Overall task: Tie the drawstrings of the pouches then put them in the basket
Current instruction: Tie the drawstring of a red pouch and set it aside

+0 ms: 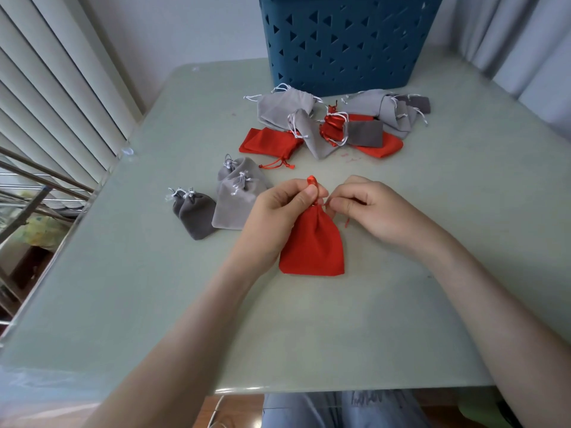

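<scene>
A red pouch (312, 245) lies flat on the pale green table (154, 273) in front of me, its neck gathered. My left hand (281, 208) pinches a loop of its red drawstring (311, 180) above the neck. My right hand (370, 208) pinches the other strand just right of the neck, and a loose red end hangs below its fingers. The blue basket (346, 41) with triangular holes stands at the table's far edge.
Left of my hands lie two dark grey pouches (194, 214) and two light grey pouches (238, 199), necks cinched. A heap of red and grey pouches (333, 125) sprawls in front of the basket. Window blinds (55, 88) and a metal rack (31, 186) border the left.
</scene>
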{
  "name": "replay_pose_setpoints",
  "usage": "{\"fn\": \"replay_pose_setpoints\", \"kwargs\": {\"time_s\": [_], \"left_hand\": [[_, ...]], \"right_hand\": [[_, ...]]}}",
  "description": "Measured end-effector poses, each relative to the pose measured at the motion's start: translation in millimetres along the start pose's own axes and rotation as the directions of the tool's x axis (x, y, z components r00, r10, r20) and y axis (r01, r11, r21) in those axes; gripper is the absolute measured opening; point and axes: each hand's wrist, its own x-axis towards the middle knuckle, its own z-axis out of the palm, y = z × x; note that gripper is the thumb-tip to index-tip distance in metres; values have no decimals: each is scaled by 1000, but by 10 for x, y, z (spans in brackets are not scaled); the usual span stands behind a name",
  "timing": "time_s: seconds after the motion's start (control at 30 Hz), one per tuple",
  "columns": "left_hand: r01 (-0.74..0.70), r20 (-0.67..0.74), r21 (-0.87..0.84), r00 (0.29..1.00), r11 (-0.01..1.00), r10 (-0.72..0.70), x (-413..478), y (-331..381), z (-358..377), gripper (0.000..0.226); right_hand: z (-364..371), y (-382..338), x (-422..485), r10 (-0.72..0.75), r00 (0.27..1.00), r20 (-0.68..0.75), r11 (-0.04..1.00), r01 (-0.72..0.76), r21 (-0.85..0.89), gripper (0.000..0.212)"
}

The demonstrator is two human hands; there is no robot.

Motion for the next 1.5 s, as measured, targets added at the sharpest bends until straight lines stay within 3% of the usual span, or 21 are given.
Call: {"fn": "replay_pose_setpoints", "kwargs": {"time_s": [0.1,0.3,0.4,0.47,0.57,0.73,0.87,1.0,1.23,1.5], "left_hand": [[-32,17,169,999,985,29,-5,3,-12,23],[-7,-78,244,997,970,26,8,-42,-11,15],[45,-176,202,984,978,-9,20,-82,-6,14],[71,-219,175,975,982,-31,28,-86,-7,13],[74,-183,164,982,984,-43,33,-96,-5,6],[23,-127,266,992,964,11,5,-82,6,12],[0,-129,403,990,915,57,-3,-115,0,16],[-36,-114,473,988,880,102,-10,-122,20,14],[-35,-171,402,979,915,112,4,-116,32,14],[47,-210,233,978,971,3,22,-128,25,15]], "right_hand": [[-27,24,-25,84,995,-55,994,-79,78,30],[-15,32,4,242,960,-140,899,-167,405,36],[16,-16,0,222,970,-95,808,-128,575,28],[44,-40,-18,132,991,-36,781,-82,618,22],[107,-53,-42,11,1000,17,853,-18,522,12],[161,-84,-46,-50,993,-105,921,87,379,17],[178,-65,-30,-11,991,-135,938,57,342,29],[195,-58,-4,13,988,-152,974,21,224,25],[216,-73,-5,-6,975,-223,966,63,249,22],[237,-57,8,-135,967,-215,973,170,156,31]]}}
